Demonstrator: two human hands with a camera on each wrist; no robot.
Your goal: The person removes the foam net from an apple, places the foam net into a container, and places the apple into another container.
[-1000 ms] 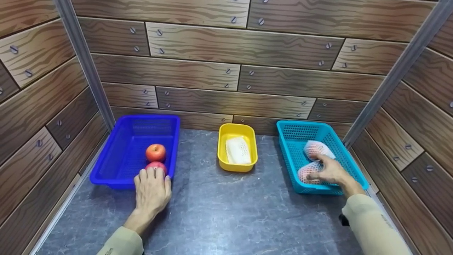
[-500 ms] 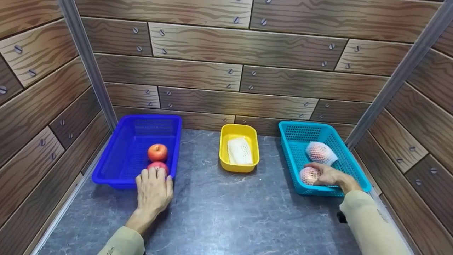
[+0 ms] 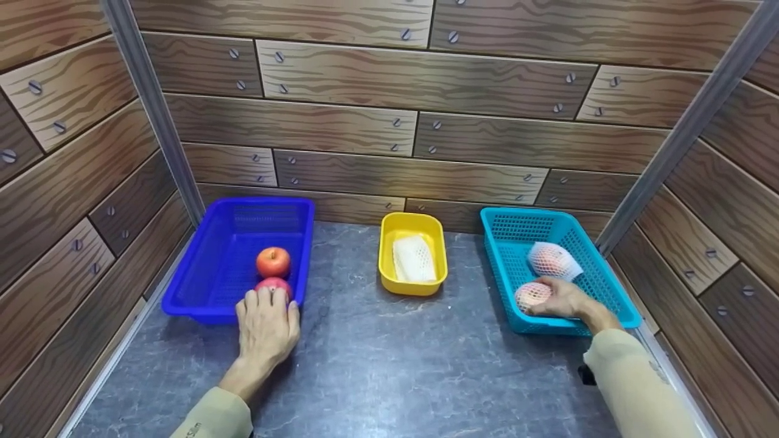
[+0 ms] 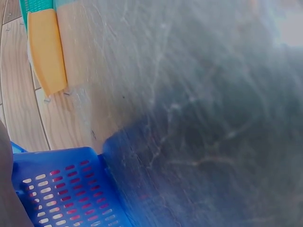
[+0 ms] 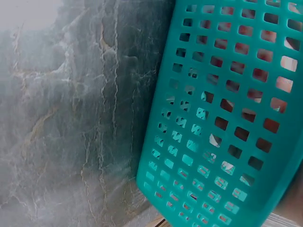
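Netting [image 3: 528, 292], presumably for cushioning, wrapped the fruit [image 3: 535, 297] the right hand [image 3: 565, 299] gripped in the teal basket [image 3: 548, 326]; the left hand [image 3: 268, 325] lay over a red apple [image 3: 273, 283] in the blue basket [image 3: 207, 310], its grip unclear.

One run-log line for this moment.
left hand: curled over red fruit in blue basket | right hand: grips netted fruit in teal basket | yellow bin: white netting

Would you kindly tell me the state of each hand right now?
Left hand: over the nearer bare apple; grip cannot be told.
Right hand: closed, holding the nearer net-wrapped apple.
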